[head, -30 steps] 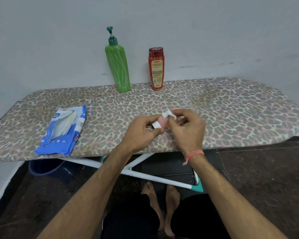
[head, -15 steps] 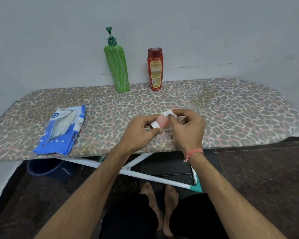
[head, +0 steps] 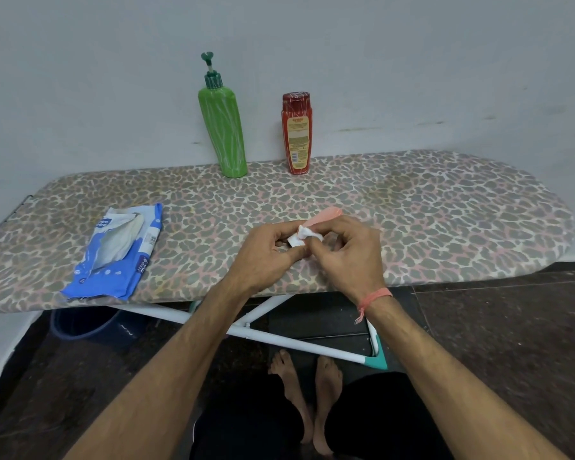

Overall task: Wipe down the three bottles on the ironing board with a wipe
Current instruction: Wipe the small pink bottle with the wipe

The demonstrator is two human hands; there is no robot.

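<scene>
Both my hands meet over the ironing board [head: 412, 207], my left hand [head: 266, 257] gripping the small pink bottle [head: 324, 215] while my right hand [head: 352, 257] pinches the white wipe [head: 304, 234] against it.

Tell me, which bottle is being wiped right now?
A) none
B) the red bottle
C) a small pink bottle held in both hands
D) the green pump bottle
C: both hands press a white wipe against the small pink bottle, while the green pump bottle and red bottle stand untouched by the wall.

The pink bottle [head: 326, 215] has tipped flatter between both hands.
</scene>
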